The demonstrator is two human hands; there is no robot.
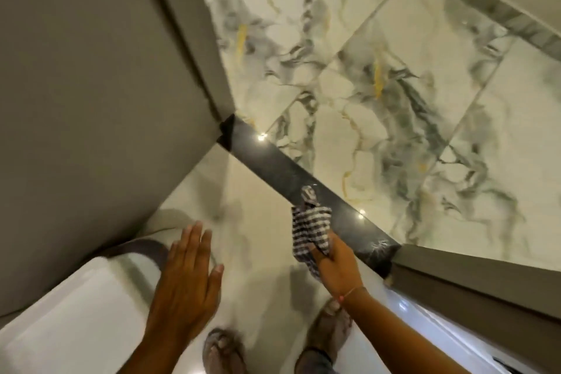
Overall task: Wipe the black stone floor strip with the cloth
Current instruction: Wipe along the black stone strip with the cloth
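The black stone floor strip (273,158) runs diagonally from the door frame at upper left down to the lower right. It parts a veined marble floor from a plain pale floor. A blue-and-white striped cloth (309,225) hangs from my right hand (337,267), which is shut on its lower part. The cloth's far end hangs over the middle of the strip; whether it touches is unclear. My left hand (185,279) hovers flat over the pale floor, fingers apart, holding nothing.
A grey door or wall (91,85) fills the left side. A second grey frame (473,279) meets the strip's lower right end. A white fixture (66,319) sits at bottom left. My two sandalled feet (224,352) stand on the pale floor. The veined marble floor (394,85) lies beyond.
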